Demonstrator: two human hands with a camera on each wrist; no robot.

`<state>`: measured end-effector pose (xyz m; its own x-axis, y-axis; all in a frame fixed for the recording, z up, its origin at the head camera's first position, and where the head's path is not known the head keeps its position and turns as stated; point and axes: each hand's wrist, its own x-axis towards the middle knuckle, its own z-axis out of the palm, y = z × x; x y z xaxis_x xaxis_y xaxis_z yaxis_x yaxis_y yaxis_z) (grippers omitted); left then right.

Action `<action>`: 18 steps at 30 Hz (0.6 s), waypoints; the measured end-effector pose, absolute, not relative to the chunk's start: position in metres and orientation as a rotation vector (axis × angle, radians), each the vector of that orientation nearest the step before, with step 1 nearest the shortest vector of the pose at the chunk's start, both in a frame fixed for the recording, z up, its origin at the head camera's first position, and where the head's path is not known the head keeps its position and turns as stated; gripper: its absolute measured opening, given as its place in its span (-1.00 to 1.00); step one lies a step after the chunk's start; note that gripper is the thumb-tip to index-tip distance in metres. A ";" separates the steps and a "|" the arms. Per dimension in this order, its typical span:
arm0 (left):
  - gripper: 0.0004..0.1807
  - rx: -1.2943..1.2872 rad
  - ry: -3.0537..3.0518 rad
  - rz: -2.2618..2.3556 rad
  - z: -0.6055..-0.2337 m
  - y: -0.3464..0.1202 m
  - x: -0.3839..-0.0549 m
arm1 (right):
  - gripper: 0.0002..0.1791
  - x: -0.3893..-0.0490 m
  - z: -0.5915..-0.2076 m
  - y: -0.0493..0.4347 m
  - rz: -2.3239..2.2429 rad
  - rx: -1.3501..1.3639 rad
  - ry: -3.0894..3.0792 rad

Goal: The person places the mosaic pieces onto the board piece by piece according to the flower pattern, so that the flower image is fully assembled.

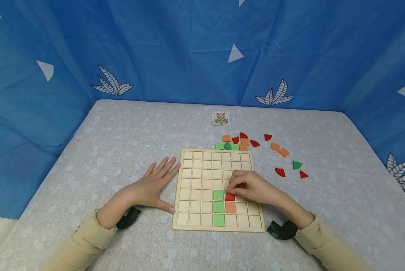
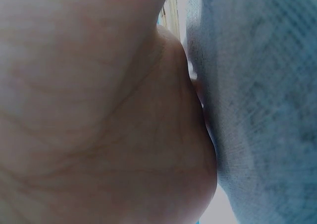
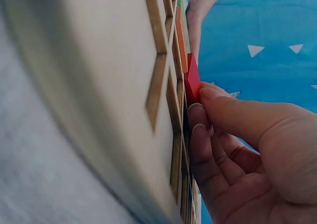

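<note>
A wooden grid board lies on the cloth. Three light green squares fill cells one above another, with an orange square in the column to their right. Thumb and fingertips of my right hand pinch a red piece, low over the cell above the orange square. Fingers spread, my left hand rests flat at the board's left edge, fingertips right by the frame. The left wrist view is filled by the palm against the cloth.
Beyond the board lie loose pieces: an orange square, a light green square and several more. To the right are a red piece and a dark green piece. A small pattern card lies farther back, before a blue curtain.
</note>
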<state>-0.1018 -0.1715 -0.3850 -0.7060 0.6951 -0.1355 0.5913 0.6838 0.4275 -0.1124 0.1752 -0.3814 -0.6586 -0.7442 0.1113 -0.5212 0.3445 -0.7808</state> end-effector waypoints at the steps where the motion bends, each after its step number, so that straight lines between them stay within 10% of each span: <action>1: 0.38 1.024 2.611 0.516 -0.385 -0.171 -0.102 | -0.91 -0.112 -0.381 0.175 -1.202 -1.148 2.356; 18: 0.38 1.019 2.605 0.510 -0.386 -0.171 -0.102 | -0.89 -0.116 -0.371 0.194 -1.288 -1.032 2.484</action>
<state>-0.1022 -0.1712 -0.3855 -0.7046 0.6950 -0.1431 0.5897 0.6857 0.4267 -0.1156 0.1943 -0.3713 -0.7496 -0.6410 0.1650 -0.5042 0.3915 -0.7697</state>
